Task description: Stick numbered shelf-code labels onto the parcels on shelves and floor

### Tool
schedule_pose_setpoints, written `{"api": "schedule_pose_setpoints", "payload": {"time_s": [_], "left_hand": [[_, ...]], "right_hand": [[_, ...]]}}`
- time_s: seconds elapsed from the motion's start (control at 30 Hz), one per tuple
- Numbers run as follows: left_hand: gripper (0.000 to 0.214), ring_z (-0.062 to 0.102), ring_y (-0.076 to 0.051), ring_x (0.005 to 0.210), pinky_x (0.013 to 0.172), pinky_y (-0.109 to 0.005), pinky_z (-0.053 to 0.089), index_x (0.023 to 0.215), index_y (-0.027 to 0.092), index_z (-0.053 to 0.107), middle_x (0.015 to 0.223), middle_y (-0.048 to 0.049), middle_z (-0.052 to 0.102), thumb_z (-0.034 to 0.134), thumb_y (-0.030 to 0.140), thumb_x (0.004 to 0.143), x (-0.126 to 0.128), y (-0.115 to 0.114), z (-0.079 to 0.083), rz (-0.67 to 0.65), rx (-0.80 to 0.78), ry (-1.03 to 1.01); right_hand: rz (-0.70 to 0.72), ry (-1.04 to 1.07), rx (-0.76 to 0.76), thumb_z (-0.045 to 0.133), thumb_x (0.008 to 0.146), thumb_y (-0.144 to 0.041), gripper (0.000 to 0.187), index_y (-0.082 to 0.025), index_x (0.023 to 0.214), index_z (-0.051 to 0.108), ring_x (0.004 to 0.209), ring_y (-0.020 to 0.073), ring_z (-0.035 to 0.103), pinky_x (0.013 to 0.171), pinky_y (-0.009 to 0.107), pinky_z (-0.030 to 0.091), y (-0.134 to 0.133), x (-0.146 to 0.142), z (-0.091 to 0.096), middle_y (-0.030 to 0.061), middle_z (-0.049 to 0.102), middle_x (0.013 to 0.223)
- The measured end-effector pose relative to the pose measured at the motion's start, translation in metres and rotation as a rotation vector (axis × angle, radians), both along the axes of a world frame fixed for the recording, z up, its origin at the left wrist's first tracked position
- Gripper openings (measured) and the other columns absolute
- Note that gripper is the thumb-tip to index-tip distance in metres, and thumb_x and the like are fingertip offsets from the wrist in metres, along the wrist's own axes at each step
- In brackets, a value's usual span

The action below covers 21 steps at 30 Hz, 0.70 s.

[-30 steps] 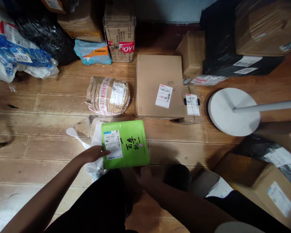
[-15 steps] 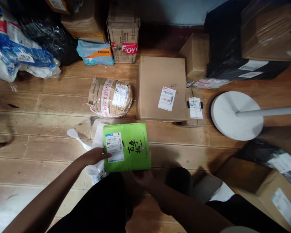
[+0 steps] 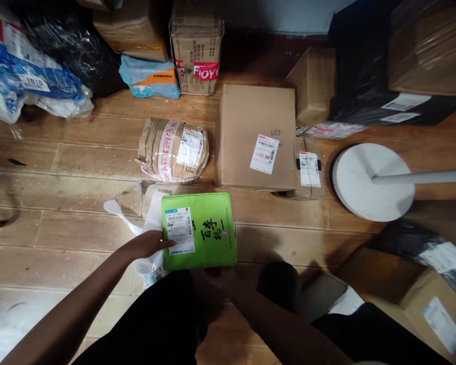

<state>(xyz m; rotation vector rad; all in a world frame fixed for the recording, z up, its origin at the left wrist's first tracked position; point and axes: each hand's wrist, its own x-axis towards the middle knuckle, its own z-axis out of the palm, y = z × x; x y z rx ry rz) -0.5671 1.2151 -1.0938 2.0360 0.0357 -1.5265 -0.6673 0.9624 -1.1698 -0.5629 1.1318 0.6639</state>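
A bright green box (image 3: 215, 205) with dark printed characters and a white shipping label (image 3: 179, 230) is held in front of my knees. My left hand (image 3: 148, 244) grips its left edge, with a finger lying over the label. Under the near edge, my right hand (image 3: 221, 280) holds the box from below; its fingers are mostly hidden. A white strip of paper labels (image 3: 154, 215) with printed numbers runs behind my left hand and the box. I cannot tell whether that hand touches the strip.
Ahead lie a round tape-wrapped parcel (image 3: 174, 150) and a large cardboard box (image 3: 256, 111). A white round stand base (image 3: 372, 197) with a pole is at the right. Blue-and-white plastic packages (image 3: 34, 76) lie far left, and a carton (image 3: 410, 289) stands near right.
The view has shifted slightly, so the far parcels sit a little differently. Both hands keep their hold on the green box, which has hardly moved.
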Motion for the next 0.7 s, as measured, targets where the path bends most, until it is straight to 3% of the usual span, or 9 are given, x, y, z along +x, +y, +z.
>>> {"api": "schedule_pose_setpoints", "payload": {"time_s": [0.27, 0.43, 0.5, 0.6, 0.7], "left_hand": [[0.067, 0.063, -0.028, 0.096, 0.082, -0.032, 0.046, 0.109, 0.016, 0.066, 0.113, -0.0112, 0.067, 0.042, 0.071, 0.077, 0.002, 0.000, -0.002, -0.021, -0.015, -0.007], [0.065, 0.063, -0.028, 0.093, 0.080, -0.033, 0.046, 0.105, 0.016, 0.067, 0.110, -0.0113, 0.068, 0.043, 0.069, 0.078, 0.002, -0.001, 0.000, -0.017, -0.002, -0.006], [0.065, 0.063, -0.028, 0.096, 0.081, -0.033, 0.046, 0.108, 0.016, 0.066, 0.112, -0.0113, 0.067, 0.043, 0.069, 0.078, 0.002, -0.001, 0.001, -0.008, -0.008, 0.006], [0.065, 0.062, -0.028, 0.098, 0.083, -0.033, 0.045, 0.109, 0.017, 0.065, 0.115, -0.0107, 0.067, 0.043, 0.069, 0.077, 0.003, -0.001, 0.002, -0.002, -0.010, 0.021], [0.064, 0.062, -0.028, 0.097, 0.083, -0.033, 0.045, 0.108, 0.017, 0.065, 0.114, -0.0112, 0.067, 0.044, 0.068, 0.077, 0.004, -0.001, 0.002, -0.006, -0.015, 0.016]], "right_hand": [[-0.095, 0.152, 0.192, 0.042, 0.088, -0.016, 0.025, -0.017, 0.079, 0.065, 0.080, 0.0114, 0.066, 0.081, 0.027, 0.050, -0.007, 0.003, 0.003, 0.0008, 0.072, 0.080], [-0.186, 0.177, 0.194, 0.041, 0.089, -0.018, 0.025, -0.016, 0.083, 0.066, 0.085, 0.0131, 0.066, 0.081, 0.029, 0.051, -0.001, -0.005, -0.001, 0.0031, 0.072, 0.087], [-0.181, 0.180, 0.153, 0.042, 0.088, -0.018, 0.025, -0.018, 0.080, 0.065, 0.085, 0.0134, 0.066, 0.081, 0.030, 0.051, 0.001, -0.008, -0.004, 0.0016, 0.072, 0.085], [-0.079, 0.104, -0.030, 0.040, 0.090, -0.017, 0.028, -0.022, 0.077, 0.064, 0.084, 0.0133, 0.065, 0.082, 0.033, 0.052, 0.002, -0.012, -0.011, -0.0012, 0.070, 0.084], [0.048, 0.002, -0.183, 0.045, 0.093, -0.024, 0.018, -0.020, 0.091, 0.063, 0.089, 0.0145, 0.063, 0.082, 0.035, 0.053, -0.004, -0.013, -0.017, 0.0025, 0.066, 0.097]]}}
